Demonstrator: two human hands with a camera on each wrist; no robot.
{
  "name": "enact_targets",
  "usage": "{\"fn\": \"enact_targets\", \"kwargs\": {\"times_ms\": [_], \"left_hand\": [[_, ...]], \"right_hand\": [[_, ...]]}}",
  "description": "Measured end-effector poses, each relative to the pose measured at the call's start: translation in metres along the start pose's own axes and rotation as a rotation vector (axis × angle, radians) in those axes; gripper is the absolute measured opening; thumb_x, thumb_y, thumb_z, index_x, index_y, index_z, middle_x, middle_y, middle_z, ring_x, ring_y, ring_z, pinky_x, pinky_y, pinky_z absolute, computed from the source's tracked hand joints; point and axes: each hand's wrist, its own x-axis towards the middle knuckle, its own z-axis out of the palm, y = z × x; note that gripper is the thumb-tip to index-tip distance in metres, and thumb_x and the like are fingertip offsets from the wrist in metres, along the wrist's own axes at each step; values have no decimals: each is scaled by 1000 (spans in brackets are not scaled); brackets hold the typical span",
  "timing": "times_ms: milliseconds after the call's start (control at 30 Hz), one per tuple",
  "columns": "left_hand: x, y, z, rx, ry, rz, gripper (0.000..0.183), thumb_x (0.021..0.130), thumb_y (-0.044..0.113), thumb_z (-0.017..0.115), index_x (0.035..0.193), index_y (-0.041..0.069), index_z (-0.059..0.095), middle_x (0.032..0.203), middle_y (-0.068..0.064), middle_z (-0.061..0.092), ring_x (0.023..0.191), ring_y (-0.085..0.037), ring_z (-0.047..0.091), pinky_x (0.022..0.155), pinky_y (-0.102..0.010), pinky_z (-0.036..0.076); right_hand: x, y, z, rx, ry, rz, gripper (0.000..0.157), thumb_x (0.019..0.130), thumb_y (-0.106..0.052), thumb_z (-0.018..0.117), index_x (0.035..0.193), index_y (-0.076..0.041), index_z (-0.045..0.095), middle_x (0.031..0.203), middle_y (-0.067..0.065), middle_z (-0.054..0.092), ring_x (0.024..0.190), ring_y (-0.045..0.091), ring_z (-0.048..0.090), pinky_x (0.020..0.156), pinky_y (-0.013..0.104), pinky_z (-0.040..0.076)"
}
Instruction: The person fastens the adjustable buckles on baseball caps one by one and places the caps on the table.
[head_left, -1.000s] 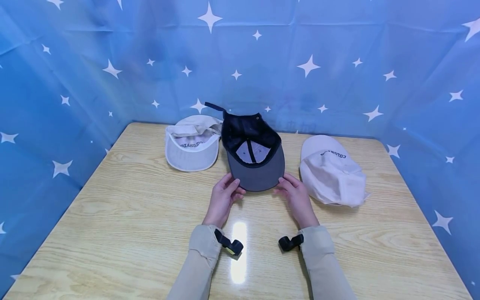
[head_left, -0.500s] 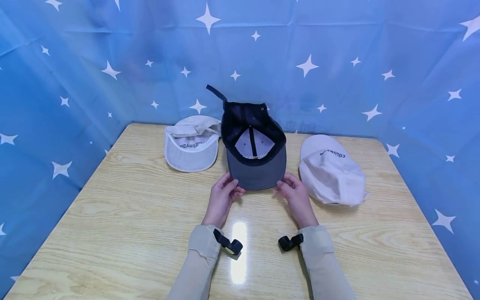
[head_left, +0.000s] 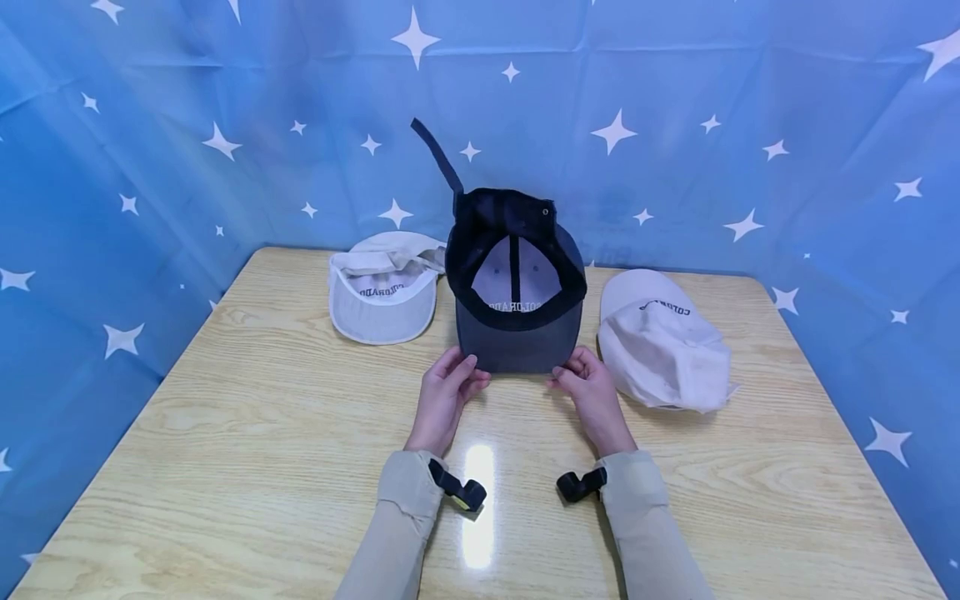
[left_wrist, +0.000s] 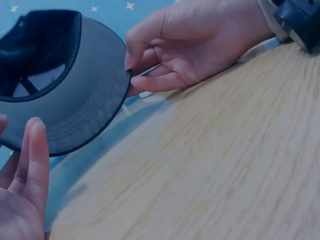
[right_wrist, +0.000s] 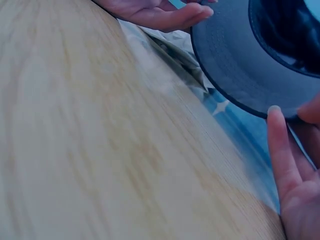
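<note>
Between both hands a dark baseball cap is held by its brim, tilted up so its inside faces the head camera. Light panels and mirrored lettering show within the crown, and a loose back strap sticks up at the upper left. My left hand pinches the brim's left corner, thumb on the near face. At the other corner my right hand pinches the brim likewise. The left wrist view shows the stitched brim raised off the tabletop, with the fingers of both hands at its edge.
A white cap lies inside-up on the wooden table, just left of the dark one. Another white cap, lettered on its front, lies close to the right hand. A blue star-patterned cloth hangs behind the table.
The dark cap has tipped further upright: its crown and strap have risen and its opening faces the head camera more. Both hands have stayed at the brim corners.
</note>
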Motion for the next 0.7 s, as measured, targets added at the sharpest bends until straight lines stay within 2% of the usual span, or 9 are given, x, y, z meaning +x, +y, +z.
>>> {"fn": "enact_targets", "kwargs": {"times_ms": [133, 233, 400, 533, 700], "left_hand": [[1, 1, 2, 1, 9, -3, 22, 84, 26, 62, 90, 8, 51, 83, -11, 59, 80, -21, 62, 80, -36, 49], [1, 2, 3, 18, 3, -12, 28, 83, 31, 62, 95, 8, 53, 90, -12, 59, 87, -26, 60, 82, -38, 47], [-2, 2, 3, 54, -20, -23, 44, 83, 33, 62, 114, 5, 50, 106, -15, 55, 103, -38, 51, 87, -43, 44], [-2, 1, 3, 56, -45, -8, 46, 84, 31, 61, 117, 3, 45, 113, -17, 51, 110, -43, 45, 90, -46, 41], [-2, 2, 3, 47, -56, 4, 45, 85, 32, 59, 116, 2, 44, 115, -18, 49, 112, -43, 42, 91, -47, 40]], "right_hand": [[0, -2, 1, -25, 21, 12, 12, 81, 5, 55, 86, 1, 45, 81, 10, 59, 76, 26, 60, 73, 37, 50], [0, -3, 0, -38, 21, 18, 12, 82, 3, 57, 86, 0, 45, 82, 11, 60, 77, 28, 60, 74, 37, 50], [-1, -1, -1, -46, 4, 33, 14, 83, -1, 58, 93, -1, 48, 88, 11, 61, 84, 29, 60, 77, 37, 49], [0, 0, -1, -57, -18, 28, 23, 85, -7, 60, 106, -2, 51, 101, 11, 61, 90, 28, 59, 80, 35, 48], [0, 0, -1, -82, -8, 26, 32, 85, -15, 61, 113, -3, 52, 108, 13, 58, 92, 28, 59, 81, 32, 48]]}}
